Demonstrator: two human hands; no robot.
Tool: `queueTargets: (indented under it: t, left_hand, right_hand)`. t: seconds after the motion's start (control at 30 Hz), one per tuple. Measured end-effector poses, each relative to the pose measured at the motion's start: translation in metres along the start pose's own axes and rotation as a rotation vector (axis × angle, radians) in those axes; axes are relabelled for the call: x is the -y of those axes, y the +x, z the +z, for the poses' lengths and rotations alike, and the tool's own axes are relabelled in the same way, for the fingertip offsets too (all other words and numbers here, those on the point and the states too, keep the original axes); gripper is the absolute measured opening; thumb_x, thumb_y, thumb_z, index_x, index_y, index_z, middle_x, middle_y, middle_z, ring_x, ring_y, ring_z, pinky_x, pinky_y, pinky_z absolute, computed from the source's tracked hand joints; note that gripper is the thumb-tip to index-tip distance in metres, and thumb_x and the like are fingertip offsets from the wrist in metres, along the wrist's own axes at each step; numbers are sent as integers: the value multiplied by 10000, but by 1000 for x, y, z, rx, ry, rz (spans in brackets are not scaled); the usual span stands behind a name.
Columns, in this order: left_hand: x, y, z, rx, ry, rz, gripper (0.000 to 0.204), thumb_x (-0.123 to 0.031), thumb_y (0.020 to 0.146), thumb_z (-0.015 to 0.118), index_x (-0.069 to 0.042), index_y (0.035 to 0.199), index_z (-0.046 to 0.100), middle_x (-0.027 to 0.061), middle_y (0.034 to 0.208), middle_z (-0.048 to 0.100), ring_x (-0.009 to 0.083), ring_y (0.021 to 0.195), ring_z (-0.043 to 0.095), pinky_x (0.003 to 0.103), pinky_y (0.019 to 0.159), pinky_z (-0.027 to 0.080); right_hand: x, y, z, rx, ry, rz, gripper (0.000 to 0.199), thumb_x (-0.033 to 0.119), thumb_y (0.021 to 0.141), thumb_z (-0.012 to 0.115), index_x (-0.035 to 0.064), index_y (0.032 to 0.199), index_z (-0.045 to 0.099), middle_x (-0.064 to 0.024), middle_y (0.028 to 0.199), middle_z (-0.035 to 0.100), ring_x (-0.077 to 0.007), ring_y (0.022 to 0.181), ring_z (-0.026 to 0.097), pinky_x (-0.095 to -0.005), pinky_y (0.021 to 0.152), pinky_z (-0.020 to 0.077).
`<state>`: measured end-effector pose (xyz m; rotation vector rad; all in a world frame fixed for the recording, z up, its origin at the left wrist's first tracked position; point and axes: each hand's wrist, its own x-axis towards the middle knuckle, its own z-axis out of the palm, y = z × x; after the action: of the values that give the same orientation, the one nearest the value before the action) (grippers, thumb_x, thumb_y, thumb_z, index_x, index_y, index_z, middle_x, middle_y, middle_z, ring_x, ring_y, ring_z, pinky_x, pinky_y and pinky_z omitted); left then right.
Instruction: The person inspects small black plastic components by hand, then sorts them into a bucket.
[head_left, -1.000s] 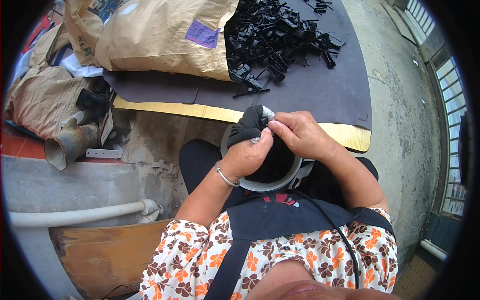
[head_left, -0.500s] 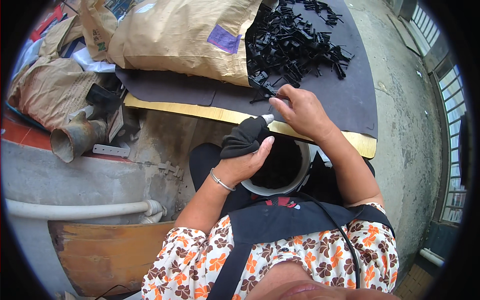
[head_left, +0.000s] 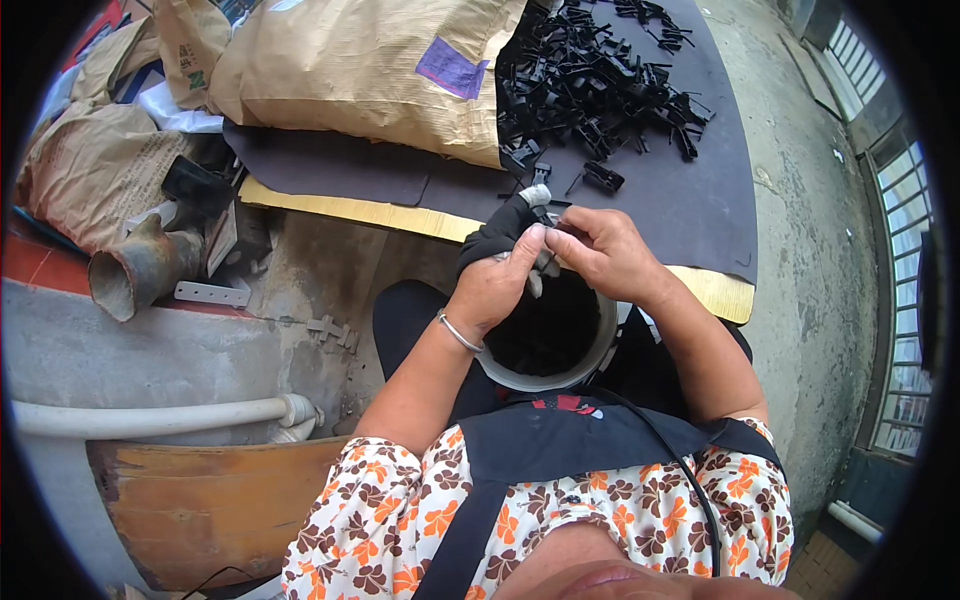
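My left hand (head_left: 500,268) wears a black partial glove with whitish fingertip covers, and its fingers are closed on a small black plastic part (head_left: 545,214). Against the same part press the thumb and fingers of my right hand (head_left: 608,252), which is bare. Both hands meet just off the near table edge, above a pale bucket (head_left: 607,345) with a dark inside. Beyond them a heap of black plastic parts (head_left: 590,85) spreads over the dark tabletop, and one loose black piece (head_left: 602,177) lies nearer to me.
A large tan sack (head_left: 350,85) lies on the dark-covered table (head_left: 690,215), left of the heap. Farther left are a crumpled brown sack (head_left: 95,185) and a rusty pipe piece (head_left: 140,275). A white pipe (head_left: 160,418) runs along the left side.
My right hand has drawn back from the heap to my left hand, and both now hold a black plastic part. My left hand has turned and risen slightly. A loose piece now lies apart.
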<state>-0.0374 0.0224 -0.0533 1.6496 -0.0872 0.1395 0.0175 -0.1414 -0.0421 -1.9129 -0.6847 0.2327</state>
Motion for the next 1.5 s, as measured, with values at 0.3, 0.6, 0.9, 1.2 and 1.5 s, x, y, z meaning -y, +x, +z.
queueTargets:
  t: [0.3,0.6,0.9,1.2,1.5]
  left_hand:
    - [-9,-5,8,-96,6,17,240,-116,930,514,20,1122,561,26,824,613,72,740,538,220,676,459]
    - [-23,-21,1,229,21,-44,380,-53,836,538,15,1207,497,51,813,628,75,667,560,222,633,472]
    - [-15,-15,7,19,195,151,350,-39,830,533,45,1170,519,154,1008,622,200,867,607,305,785,478]
    - [-12,-14,12,-50,602,435,342,1,777,543,47,1116,536,182,970,603,309,861,602,340,769,486]
    - [-28,-18,-2,19,-78,-2,331,-65,868,573,20,1181,506,39,924,579,86,813,536,227,712,453]
  right_hand:
    - [12,-12,5,-32,-145,-689,256,61,695,725,35,911,590,-68,665,531,-213,544,514,-291,520,423]
    - [5,-13,17,-116,570,-21,201,57,835,653,59,825,452,65,756,430,-6,632,366,-164,537,334]
    - [14,-15,-3,37,58,-131,204,152,903,560,-4,779,518,-85,610,456,-155,544,416,-285,516,381]
    - [6,-15,11,-18,26,-92,222,146,913,525,-20,766,518,-145,578,449,-167,515,390,-317,504,383]
    - [3,-15,-4,62,11,-30,148,119,867,585,-25,900,595,-44,673,572,-86,618,486,-256,566,420]
